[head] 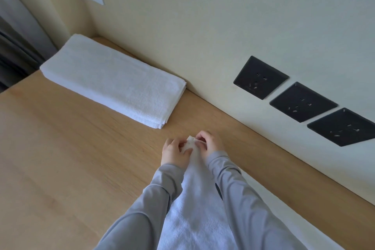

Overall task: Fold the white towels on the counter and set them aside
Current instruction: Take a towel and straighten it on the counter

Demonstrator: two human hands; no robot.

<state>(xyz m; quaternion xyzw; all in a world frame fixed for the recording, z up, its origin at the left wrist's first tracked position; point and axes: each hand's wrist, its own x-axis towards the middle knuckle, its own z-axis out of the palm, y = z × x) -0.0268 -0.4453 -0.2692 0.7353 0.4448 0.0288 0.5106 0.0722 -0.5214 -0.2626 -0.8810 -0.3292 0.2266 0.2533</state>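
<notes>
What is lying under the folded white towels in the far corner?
The folded towel stack rests on the wooden counter, against the wall. The counter surface directly beneath it is covered, so anything hidden there cannot be seen.

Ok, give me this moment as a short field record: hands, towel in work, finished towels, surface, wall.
left hand: pinching the towel's far end
right hand: pinching the same end, close beside the left
towel in hand: white, unfolded, trailing back between the sleeves
folded towels: neat white stack at the far left corner, against the wall
counter: light wood
wall sockets: three black plates, nothing plugged in
</notes>
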